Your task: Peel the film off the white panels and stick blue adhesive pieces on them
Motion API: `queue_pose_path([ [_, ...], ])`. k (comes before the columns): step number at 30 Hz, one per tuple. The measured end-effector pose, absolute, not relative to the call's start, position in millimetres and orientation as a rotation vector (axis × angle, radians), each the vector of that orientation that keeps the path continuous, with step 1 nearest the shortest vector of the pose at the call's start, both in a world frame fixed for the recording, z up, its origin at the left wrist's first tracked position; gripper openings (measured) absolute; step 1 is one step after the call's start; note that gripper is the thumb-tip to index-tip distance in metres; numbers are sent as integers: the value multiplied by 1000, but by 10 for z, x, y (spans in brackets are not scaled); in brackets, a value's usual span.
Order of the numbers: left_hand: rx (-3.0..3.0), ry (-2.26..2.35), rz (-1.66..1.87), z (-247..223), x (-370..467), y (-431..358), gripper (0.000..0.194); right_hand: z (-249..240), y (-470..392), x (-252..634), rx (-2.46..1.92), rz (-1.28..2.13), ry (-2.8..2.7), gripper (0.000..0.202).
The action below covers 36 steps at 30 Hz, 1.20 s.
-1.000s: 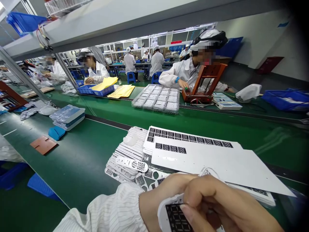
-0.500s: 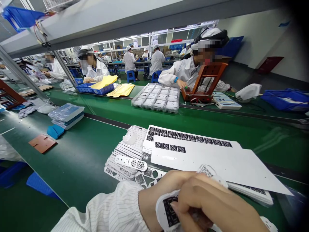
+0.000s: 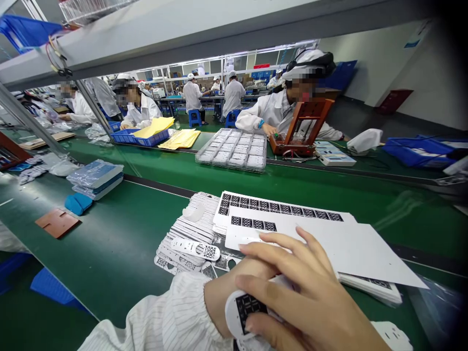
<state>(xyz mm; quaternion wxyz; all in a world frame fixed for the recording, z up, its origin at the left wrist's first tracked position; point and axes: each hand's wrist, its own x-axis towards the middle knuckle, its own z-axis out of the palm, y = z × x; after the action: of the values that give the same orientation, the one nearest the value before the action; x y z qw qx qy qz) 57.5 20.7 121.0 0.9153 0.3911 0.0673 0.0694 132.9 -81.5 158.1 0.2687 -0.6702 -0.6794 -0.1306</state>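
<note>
A label [image 3: 249, 308] is apparently being smoothed onto a panel [image 3: 231, 316], seen at six o'clock under the right hand [image 3: 310, 297], whose fingers are spread, its thumb laid against the label. The left hand [image 3: 244, 267] is mostly covered; whether anything is gripped there cannot be told. Even pressure at the label's edges seems called for next, the panel kept steady. A stack [image 3: 190, 229] is seen at ten o'clock from the hands, sheets [image 3: 336, 243] at one
</note>
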Motion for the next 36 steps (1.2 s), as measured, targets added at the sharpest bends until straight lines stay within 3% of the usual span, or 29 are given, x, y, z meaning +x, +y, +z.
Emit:
queue_pose_path([
  [3, 1464, 0, 107, 1392, 641, 261, 10, 1556, -852, 1330, -1775, -250, -1845, 13],
  [7, 1816, 169, 144, 1523, 701, 525, 16, 1412, -988, 1380, -1772, -261, -1735, 23],
  [11, 2128, 542, 398, 1555, 700, 745, 34, 1293, -933, 1608, -2109, 148, -1834, 21],
  [13, 2087, 555, 503, 1575, 677, 791, 37, 1220, -777, 1792, -2307, 332, -1712, 16],
  [18, 1861, 504, 752, 1597, 614, 765, 37, 833, -346, 2274, -2523, 174, -1294, 33],
  [28, 1578, 404, 758, 1640, 579, 704, 34, 248, -284, 2467, -2447, -18, -1047, 52],
  [33, 1412, 344, 708, 1664, 565, 696, 35, 173, -286, 2490, -2347, -82, -1010, 40],
  [36, 1208, 243, 544, 1661, 575, 704, 48, 140, -294, 2477, -2273, -99, -979, 34],
])
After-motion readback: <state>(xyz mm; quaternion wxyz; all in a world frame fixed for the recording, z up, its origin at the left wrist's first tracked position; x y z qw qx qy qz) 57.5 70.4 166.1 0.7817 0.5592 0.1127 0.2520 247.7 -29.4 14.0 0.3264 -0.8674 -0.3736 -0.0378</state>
